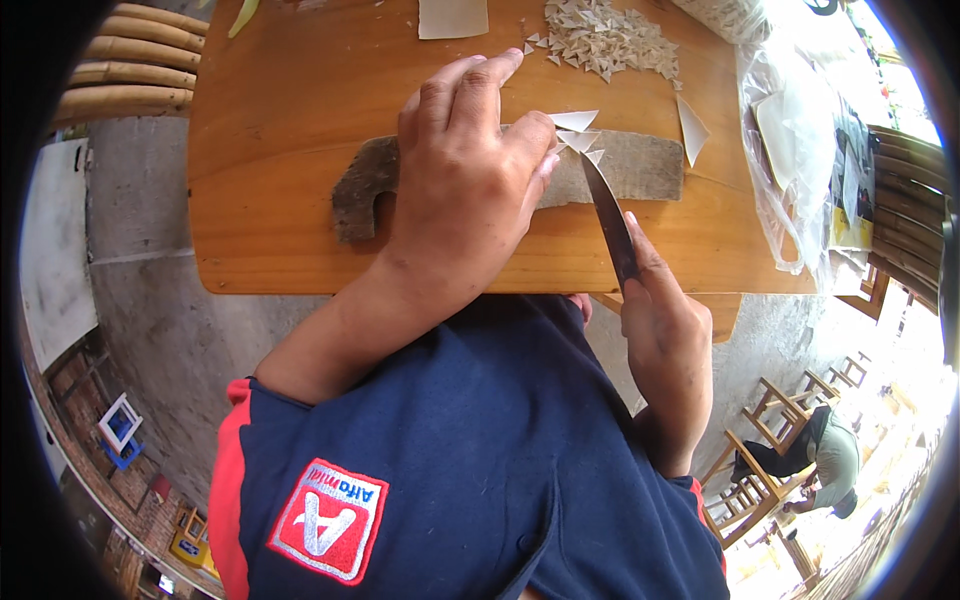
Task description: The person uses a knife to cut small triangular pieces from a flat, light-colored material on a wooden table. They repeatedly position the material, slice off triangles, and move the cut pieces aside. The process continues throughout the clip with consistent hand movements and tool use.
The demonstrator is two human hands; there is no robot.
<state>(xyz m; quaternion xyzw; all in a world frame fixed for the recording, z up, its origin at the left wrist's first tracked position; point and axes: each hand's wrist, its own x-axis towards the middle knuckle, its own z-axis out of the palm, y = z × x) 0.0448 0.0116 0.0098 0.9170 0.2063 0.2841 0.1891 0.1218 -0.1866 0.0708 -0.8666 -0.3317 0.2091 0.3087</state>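
A grey, worn wooden board (pixel 630 168) with a hooked left end lies on the table near its front edge. My left hand (pixel 465 165) is over the board, thumb and forefinger pinched at a small white triangular piece (pixel 578 140), the other fingers stretched away from me. Just beyond it is a longer white pointed strip (pixel 575 121). My right hand (pixel 665 330) grips a dark-bladed knife (pixel 608 215), its tip at the small white pieces on the board. The knife's handle is mostly hidden in my fist.
Many small off-white triangles (pixel 610 40) are heaped at the back of the wooden table (pixel 270 200). A pale sheet (pixel 453 18) lies left of them, a loose white triangle (pixel 693 130) to the right. A clear plastic bag (pixel 790 140) hangs over the right edge. Another person (pixel 835 455) bends by wooden chairs.
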